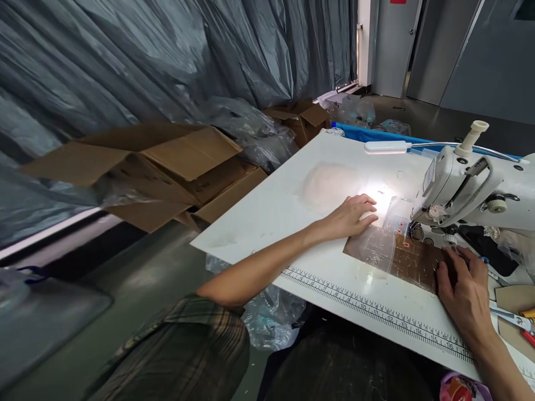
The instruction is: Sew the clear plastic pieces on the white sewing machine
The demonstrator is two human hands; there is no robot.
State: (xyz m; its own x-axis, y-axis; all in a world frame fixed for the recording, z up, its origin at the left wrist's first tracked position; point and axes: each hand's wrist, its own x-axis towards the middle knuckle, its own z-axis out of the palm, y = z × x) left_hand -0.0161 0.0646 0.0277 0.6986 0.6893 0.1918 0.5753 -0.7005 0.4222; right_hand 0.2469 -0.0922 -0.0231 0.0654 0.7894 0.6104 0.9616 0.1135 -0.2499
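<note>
A white sewing machine [468,184] stands at the right of the white table. Under its needle area lies a flat brown piece [422,262] with a clear plastic sheet [378,248] over its left part; small red marks show on the plastic. My left hand [351,216] rests flat at the plastic's left edge, fingers stretched towards the lamp-lit spot. On the right end of the brown piece lies my right hand [463,284], its fingers spread beside the machine's base. The material directly under both palms is hidden.
A printed ruler scale [368,306] runs along the table's front edge. Scissors [512,317] lie at the far right. A white lamp [387,147] sits behind the work. Open cardboard boxes [167,161] and plastic bags stand left of the table.
</note>
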